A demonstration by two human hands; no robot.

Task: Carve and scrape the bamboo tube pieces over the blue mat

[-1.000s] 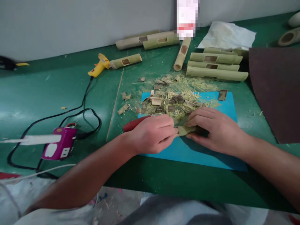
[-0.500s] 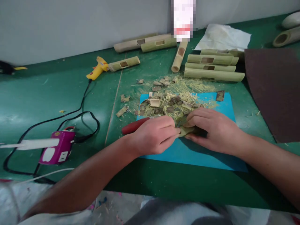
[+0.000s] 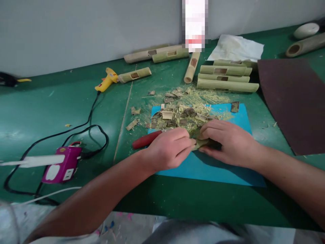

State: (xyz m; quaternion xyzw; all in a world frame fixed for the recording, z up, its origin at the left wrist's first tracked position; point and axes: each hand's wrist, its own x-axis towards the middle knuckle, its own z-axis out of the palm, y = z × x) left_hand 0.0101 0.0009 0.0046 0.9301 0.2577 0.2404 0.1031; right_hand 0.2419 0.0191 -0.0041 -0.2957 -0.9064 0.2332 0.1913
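A short green bamboo tube (image 3: 200, 145) lies low over the blue sheet (image 3: 223, 174), mostly covered by my fingers. My right hand (image 3: 225, 140) wraps round its right part, thumb on the near side and fingers on the far side. At the left end, my left hand (image 3: 172, 147) is closed, its thumb and fingertips pinched against the bamboo; whether something small is also between them is hidden. A red-handled tool (image 3: 147, 139) rests just behind my left hand, its working end out of sight. Beyond both hands is a heap of bamboo chips (image 3: 182, 117) and shavings.
Cut bamboo tubes with rectangular openings (image 3: 225, 84) lie at the back right, beside a white tissue (image 3: 235, 49) and a dark brown sheet (image 3: 291, 105). Left stand a yellow glue gun (image 3: 105, 81) and a purple power socket (image 3: 62, 166) with black cable, all on the green table (image 3: 142, 193).
The camera view has shifted slightly, so the background sits a little lower. Both hands keep nearly the same hold on the bamboo tube, with only small finger movement.
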